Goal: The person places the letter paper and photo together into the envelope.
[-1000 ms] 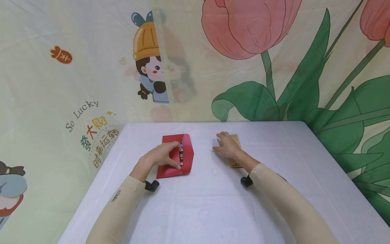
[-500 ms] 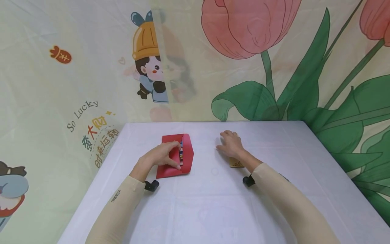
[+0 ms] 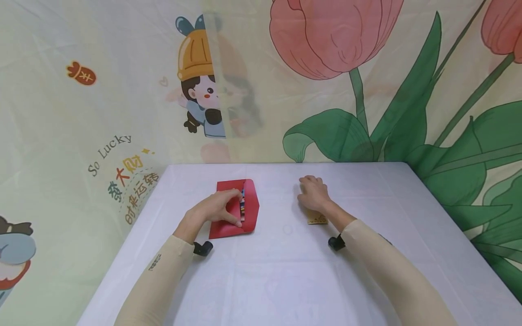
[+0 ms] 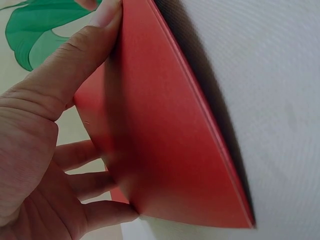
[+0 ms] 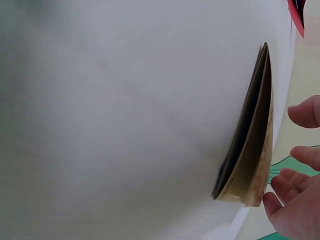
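Note:
My left hand [image 3: 220,206] grips the red envelope [image 3: 253,208], thumb and fingers spread along its mouth. The flap lies folded out to the right, and colorful printed contents [image 3: 243,210] show in the opening. In the left wrist view the envelope's plain red side [image 4: 165,115] bulges between thumb [image 4: 75,60] and fingers. My right hand [image 3: 316,194] hovers over a gold patterned piece, folded or layered like paper [image 3: 318,218], and hides most of it. In the right wrist view its layers [image 5: 247,145] stand slightly apart, with loosely bent fingers [image 5: 285,187] beside its edge and the thumb away from it.
A white cloth covers the table [image 3: 277,280]. Behind it hangs a printed curtain [image 3: 253,149] with tulips and a cartoon figure. A black wrist camera mount [image 3: 202,248] sits at the left wrist, another mount [image 3: 336,243] at the right.
My right hand has shifted a little to the right, over the gold piece, covering more of it. The left hand and the red envelope have stayed in place.

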Tool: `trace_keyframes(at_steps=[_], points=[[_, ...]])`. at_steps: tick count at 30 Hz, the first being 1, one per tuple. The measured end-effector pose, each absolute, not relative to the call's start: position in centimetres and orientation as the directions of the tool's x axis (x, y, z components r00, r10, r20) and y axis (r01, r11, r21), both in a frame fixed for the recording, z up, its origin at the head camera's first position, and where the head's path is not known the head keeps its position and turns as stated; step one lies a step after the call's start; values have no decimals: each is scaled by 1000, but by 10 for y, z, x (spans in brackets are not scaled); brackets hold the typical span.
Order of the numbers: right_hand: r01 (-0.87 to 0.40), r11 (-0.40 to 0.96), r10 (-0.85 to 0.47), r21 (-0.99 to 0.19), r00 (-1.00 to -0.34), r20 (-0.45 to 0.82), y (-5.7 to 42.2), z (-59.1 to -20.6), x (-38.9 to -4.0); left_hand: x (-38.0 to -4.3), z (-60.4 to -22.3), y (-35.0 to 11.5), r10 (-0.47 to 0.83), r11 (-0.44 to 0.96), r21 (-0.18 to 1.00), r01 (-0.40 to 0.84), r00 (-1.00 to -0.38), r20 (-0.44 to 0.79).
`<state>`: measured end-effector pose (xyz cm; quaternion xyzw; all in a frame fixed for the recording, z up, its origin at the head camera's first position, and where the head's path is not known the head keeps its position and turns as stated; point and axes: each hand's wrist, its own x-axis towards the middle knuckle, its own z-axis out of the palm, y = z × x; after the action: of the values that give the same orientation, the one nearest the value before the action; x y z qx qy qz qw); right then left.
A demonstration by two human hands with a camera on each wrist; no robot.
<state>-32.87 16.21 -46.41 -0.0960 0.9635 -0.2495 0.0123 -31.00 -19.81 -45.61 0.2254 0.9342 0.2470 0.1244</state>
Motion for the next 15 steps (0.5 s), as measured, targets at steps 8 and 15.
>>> trace_keyframes(at_steps=[8,15], points=[[-149,852,-168,-502,-986,9,167,-465,-329,-310,-456,-199,479,782,508,360,-869,-122],[-120,871,-134,-477,-991,6,172,-465,-328,-310,-457,-199,476,789,499,359,-870,-126]])
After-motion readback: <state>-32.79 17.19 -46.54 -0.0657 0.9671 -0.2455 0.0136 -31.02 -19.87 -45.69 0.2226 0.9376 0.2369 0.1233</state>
